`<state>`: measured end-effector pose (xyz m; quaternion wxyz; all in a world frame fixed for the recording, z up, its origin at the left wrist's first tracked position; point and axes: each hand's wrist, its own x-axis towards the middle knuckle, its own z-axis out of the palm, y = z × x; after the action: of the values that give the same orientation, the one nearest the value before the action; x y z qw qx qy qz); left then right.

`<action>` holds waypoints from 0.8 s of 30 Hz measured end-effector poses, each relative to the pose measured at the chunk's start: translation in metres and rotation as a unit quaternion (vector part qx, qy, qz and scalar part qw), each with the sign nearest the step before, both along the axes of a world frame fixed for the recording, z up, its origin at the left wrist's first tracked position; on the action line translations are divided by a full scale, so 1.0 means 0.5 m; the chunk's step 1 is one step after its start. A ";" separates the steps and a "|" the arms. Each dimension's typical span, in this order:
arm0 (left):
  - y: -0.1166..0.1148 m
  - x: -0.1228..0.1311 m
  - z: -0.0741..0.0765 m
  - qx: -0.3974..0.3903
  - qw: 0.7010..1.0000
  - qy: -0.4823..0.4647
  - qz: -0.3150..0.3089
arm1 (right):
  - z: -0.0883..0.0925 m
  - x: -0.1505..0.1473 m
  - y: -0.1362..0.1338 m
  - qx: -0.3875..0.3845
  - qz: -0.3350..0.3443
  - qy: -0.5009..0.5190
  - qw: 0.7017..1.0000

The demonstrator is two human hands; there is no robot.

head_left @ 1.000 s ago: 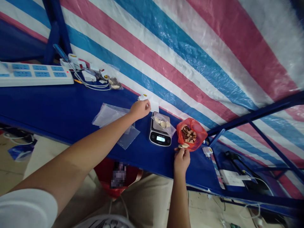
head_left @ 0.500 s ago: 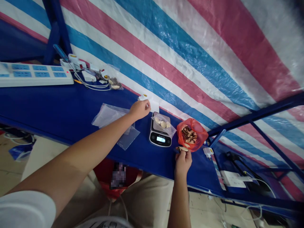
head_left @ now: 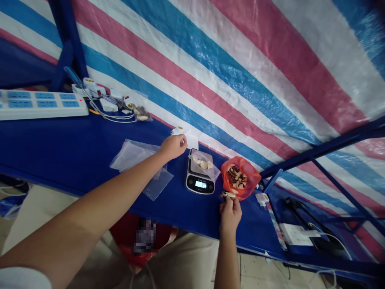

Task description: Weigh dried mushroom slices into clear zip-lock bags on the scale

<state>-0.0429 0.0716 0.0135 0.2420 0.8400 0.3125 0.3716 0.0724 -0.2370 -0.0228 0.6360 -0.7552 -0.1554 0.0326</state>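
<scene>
My right hand (head_left: 231,212) pinches pale dried slices (head_left: 229,194), one with a dark edge, at the near rim of a red plastic bag (head_left: 252,181). Brown and pale dried pieces (head_left: 237,176) fill this opened bag. Left of it stands a kitchen scale (head_left: 200,185) with a lit display; its digits are too blurred to read. On its platform lies a clear plastic bag (head_left: 214,171) with several pale slices (head_left: 203,163) on or in it. My left hand (head_left: 175,146) is closed, fingers curled, beside a white paper (head_left: 192,140); nothing shows in it.
Flat clear zip bags (head_left: 132,153) lie partly under my left forearm. A power strip (head_left: 42,105), cables (head_left: 112,117) and a small filled bag (head_left: 142,113) sit along the back left of the blue table (head_left: 54,152). A white plug (head_left: 262,198) is at the right.
The view has shifted slightly, so the table items appear a little lower and further left. Both hands keep nearly the same places; the right hand still holds the slices.
</scene>
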 end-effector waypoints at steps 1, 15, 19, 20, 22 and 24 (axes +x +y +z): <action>0.000 0.000 0.000 0.000 1.000 0.000 -0.001 | 0.003 -0.002 0.001 0.015 0.002 0.012 1.000; -0.002 0.002 -0.002 0.001 1.000 -0.002 -0.007 | 0.010 -0.013 0.004 0.062 -0.006 0.045 0.997; -0.004 0.000 0.000 -0.005 1.000 0.001 -0.008 | 0.007 -0.010 -0.001 0.034 0.019 0.046 0.998; -0.004 0.000 0.001 -0.007 1.000 0.002 -0.008 | 0.007 -0.011 -0.003 0.025 0.034 0.047 0.998; -0.004 0.000 0.002 -0.009 1.000 0.002 -0.009 | 0.007 -0.013 -0.008 0.020 0.067 0.052 0.996; -0.005 0.000 0.003 -0.011 1.000 0.000 -0.011 | 0.009 -0.018 -0.014 0.032 0.091 0.058 0.994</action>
<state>-0.0431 0.0691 0.0151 0.2550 0.8407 0.3075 0.3656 0.0636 -0.2438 -0.0181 0.6619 -0.7142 -0.1875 0.1289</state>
